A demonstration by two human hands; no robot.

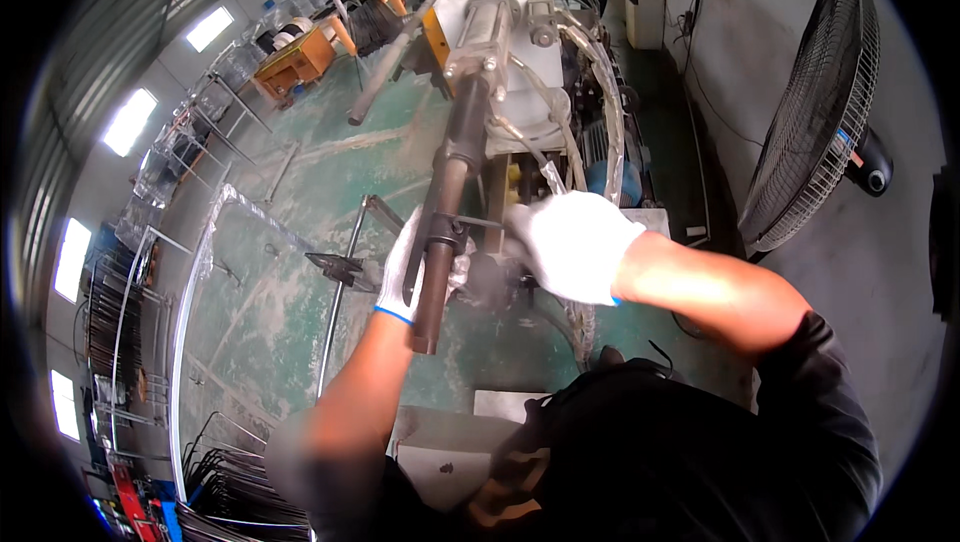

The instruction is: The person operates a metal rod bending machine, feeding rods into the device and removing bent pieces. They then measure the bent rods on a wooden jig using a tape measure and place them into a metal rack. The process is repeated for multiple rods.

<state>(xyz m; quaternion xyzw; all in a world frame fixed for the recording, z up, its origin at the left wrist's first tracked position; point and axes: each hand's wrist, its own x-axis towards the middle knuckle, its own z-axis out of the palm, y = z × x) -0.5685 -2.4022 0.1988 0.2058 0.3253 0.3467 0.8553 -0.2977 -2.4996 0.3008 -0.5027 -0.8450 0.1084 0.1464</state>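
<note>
A dark metal shaft (pixel 434 292) with a collar (pixel 445 232) on it runs toward me from the machine's cylinder (pixel 487 32). My left hand (pixel 402 260), in a white glove, is closed around the shaft from below at the collar. Its fingertips show on the shaft's right side. To the right, my white-gloved right hand (pixel 582 245) is closed and smeared by motion. A thin metal rod (pixel 482 223) stretches from the collar into its fingers; the rod's far end is hidden in the glove.
Hoses (pixel 608 92) run down the machine's right side. A large fan (pixel 820 112) stands by the right wall. At left are a metal frame (pixel 185 332) and many bent dark rods (pixel 235 487). An orange desk (pixel 297 62) is farther back on the green floor.
</note>
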